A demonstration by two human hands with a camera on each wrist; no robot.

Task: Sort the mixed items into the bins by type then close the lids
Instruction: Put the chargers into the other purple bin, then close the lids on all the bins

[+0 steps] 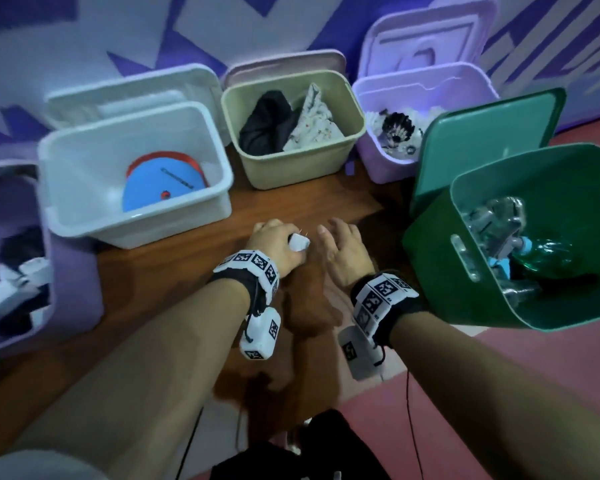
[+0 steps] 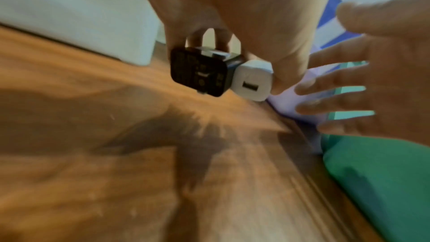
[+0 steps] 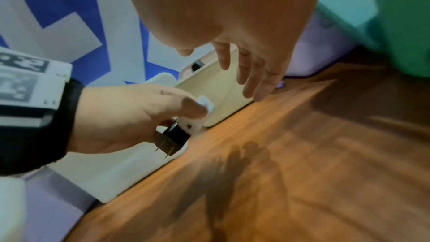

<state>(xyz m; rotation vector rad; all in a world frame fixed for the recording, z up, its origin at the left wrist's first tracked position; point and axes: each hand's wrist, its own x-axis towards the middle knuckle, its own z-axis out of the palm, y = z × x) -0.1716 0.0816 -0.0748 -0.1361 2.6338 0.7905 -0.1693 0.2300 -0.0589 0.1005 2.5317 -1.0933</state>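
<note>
My left hand (image 1: 274, 242) hovers over the wooden floor and grips two plug adapters at once: a white charger (image 2: 252, 82) with a USB port and a black charger (image 2: 200, 73) with metal prongs. The white charger (image 1: 299, 242) peeks out beside the thumb in the head view; both the white charger (image 3: 197, 115) and the black charger (image 3: 174, 139) show in the right wrist view. My right hand (image 1: 343, 251) is just to the right, fingers straight and spread, holding nothing. Several open bins stand around in an arc.
A white bin (image 1: 49, 188) holds blue and red discs. The beige bin (image 1: 354, 133) holds clothes, the lilac bin (image 1: 368, 157) small trinkets, the green bin (image 1: 430, 244) plastic bottles. A purple bin (image 1: 77, 289) at left holds chargers. Lids stand open behind. Bare wood floor (image 1: 309, 202) lies between.
</note>
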